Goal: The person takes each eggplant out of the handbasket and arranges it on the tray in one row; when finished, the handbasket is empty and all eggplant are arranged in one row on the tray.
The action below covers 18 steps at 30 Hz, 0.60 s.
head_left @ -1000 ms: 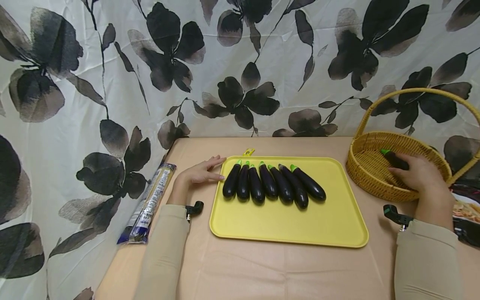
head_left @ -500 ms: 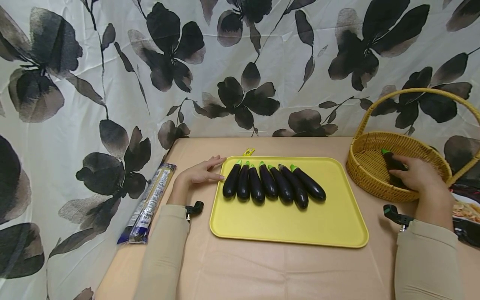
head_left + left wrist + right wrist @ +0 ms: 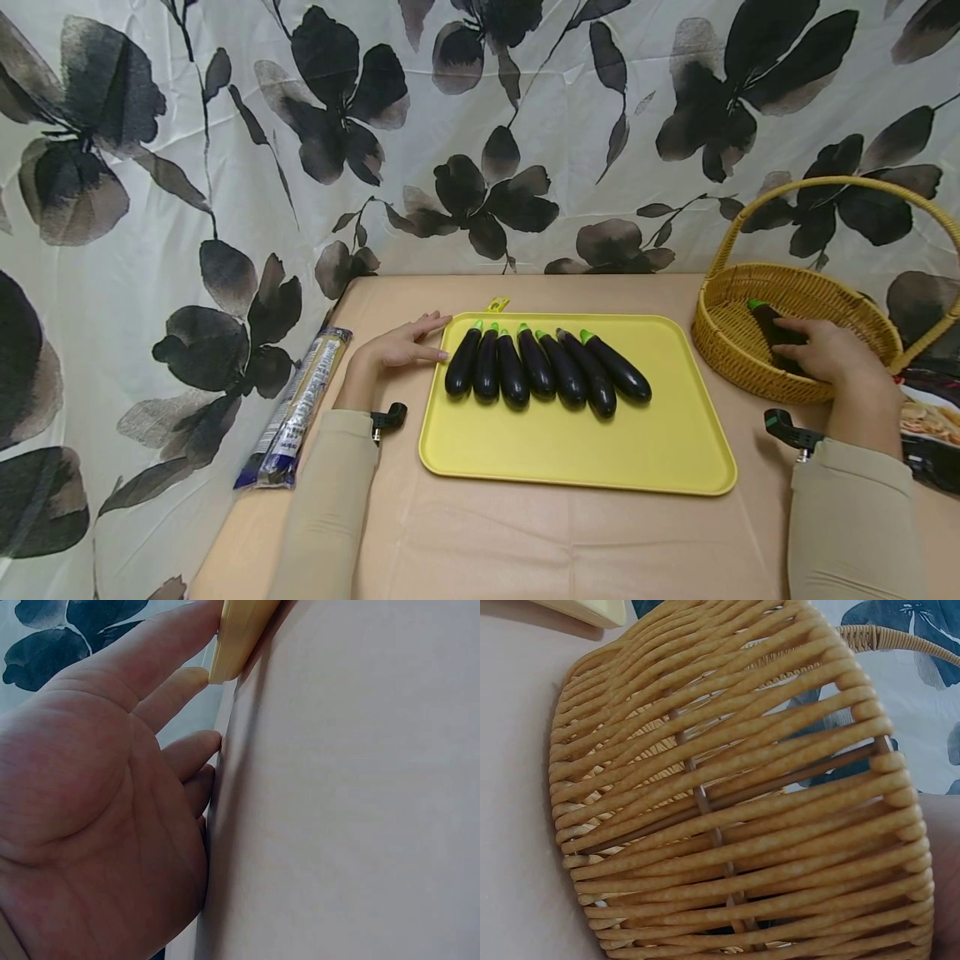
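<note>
My right hand (image 3: 840, 354) reaches over the near rim of a woven basket (image 3: 723, 367) and pinches a dark eggplant (image 3: 768, 321) inside it, green stem end pointing away to the left. From the right wrist view, the basket's woven side (image 3: 735, 784) hides the eggplant and nearly all of the hand. On the left, my left hand (image 3: 401, 343) rests with fingers extended, its thumb and fingertips at the edge of a yellow tray (image 3: 570, 450). The left wrist view shows its palm (image 3: 90, 780) and the tray's corner (image 3: 244, 634). Several eggplants (image 3: 536, 367) lie side by side on the tray.
Long plastic packages (image 3: 300, 408) lie at the table's left edge. A yellow tag-like piece (image 3: 497, 305) sits behind the tray. Right of the right forearm are packaged items (image 3: 930, 417). The basket's tall handle (image 3: 832, 181) arches above it, with a floral curtain (image 3: 600, 125) behind.
The eggplant in my right hand has turned and shifted slightly left, lying lower in the basket. My right hand has moved a little left with it. The left hand stays put.
</note>
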Motion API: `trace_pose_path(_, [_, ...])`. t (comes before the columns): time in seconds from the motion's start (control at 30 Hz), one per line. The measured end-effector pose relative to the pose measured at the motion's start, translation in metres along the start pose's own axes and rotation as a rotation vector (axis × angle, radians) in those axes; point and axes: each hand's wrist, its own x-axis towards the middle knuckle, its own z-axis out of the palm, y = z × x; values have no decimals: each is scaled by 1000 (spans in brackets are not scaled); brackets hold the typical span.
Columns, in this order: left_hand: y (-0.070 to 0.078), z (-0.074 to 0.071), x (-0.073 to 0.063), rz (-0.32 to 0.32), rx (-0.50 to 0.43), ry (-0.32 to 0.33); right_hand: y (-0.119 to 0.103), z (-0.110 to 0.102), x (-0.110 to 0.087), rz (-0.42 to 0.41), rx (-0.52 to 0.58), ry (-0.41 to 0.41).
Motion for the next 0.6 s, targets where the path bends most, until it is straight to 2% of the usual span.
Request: trace_pose_path(0.6, [0, 0, 0, 0, 3, 1, 2, 1, 1, -19, 17, 2])
